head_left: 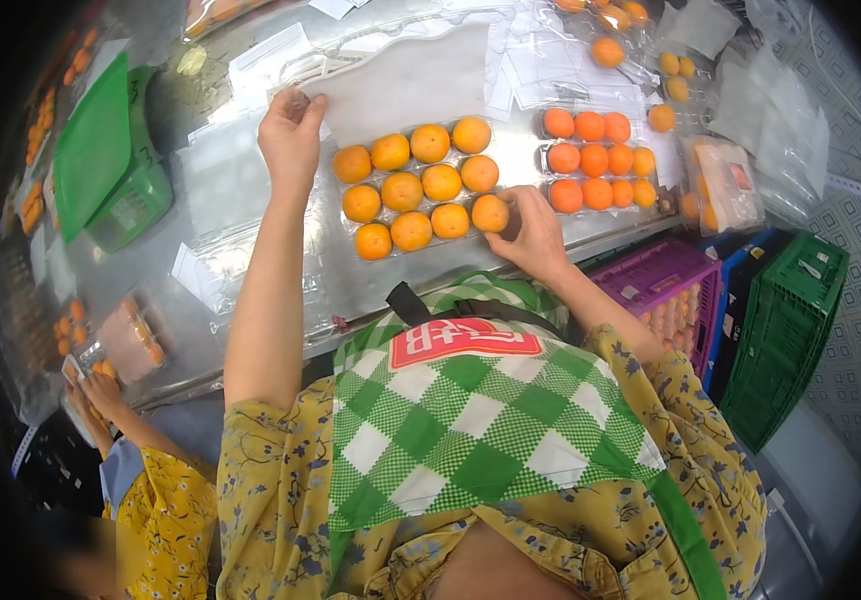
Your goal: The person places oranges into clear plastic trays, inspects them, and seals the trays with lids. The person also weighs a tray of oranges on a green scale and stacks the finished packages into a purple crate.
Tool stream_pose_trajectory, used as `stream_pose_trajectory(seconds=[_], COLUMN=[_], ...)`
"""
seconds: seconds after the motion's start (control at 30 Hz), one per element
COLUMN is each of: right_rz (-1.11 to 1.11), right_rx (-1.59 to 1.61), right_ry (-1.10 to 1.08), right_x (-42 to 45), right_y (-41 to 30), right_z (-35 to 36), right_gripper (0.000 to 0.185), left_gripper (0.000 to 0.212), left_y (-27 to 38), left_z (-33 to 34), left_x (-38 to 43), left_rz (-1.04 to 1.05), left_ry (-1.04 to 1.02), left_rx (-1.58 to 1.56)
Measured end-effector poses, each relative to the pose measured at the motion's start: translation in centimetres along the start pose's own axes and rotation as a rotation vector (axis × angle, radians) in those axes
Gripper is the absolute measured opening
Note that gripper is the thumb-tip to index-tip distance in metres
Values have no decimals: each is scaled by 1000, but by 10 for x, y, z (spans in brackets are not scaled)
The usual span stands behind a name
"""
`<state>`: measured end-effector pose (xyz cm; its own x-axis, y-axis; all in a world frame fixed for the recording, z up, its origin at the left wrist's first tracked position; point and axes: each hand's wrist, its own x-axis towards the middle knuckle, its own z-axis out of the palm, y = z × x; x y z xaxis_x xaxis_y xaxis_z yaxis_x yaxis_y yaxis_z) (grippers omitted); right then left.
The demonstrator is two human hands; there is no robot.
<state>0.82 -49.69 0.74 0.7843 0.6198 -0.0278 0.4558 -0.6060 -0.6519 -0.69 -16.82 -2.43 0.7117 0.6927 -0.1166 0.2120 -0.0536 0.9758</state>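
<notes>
Three rows of orange fruit sit in clear plastic trays on the metal table in front of me. My right hand has its fingers and thumb around the fruit at the right end of the nearest row. Up at the left, my left hand pinches the corner of a white translucent sheet, which spreads behind the trays. More filled trays of deeper orange fruit stand to the right.
A green plastic bin with a green sheet stands at the left. Stacked clear trays lie beside my left forearm. Purple and green crates stand below the table edge at right. A co-worker's hands hold a pack at lower left.
</notes>
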Motion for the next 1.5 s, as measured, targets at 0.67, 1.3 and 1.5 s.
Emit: stream_pose_trajectory(seconds=[0.67, 1.3, 1.5], right_rz=[-139, -442, -402], right_rx=[-97, -247, -328], right_ry=[47, -74, -131], right_x=[-1, 53, 65], right_y=[8, -57, -70], right_z=[4, 37, 39], right_gripper=[52, 45, 47], left_gripper=[30, 25, 24], left_y=[-13, -20, -23], left_z=[1, 12, 12], left_x=[10, 37, 38], left_rz=[33, -42, -48], left_ry=[11, -34, -36], left_rx=[-77, 87, 69])
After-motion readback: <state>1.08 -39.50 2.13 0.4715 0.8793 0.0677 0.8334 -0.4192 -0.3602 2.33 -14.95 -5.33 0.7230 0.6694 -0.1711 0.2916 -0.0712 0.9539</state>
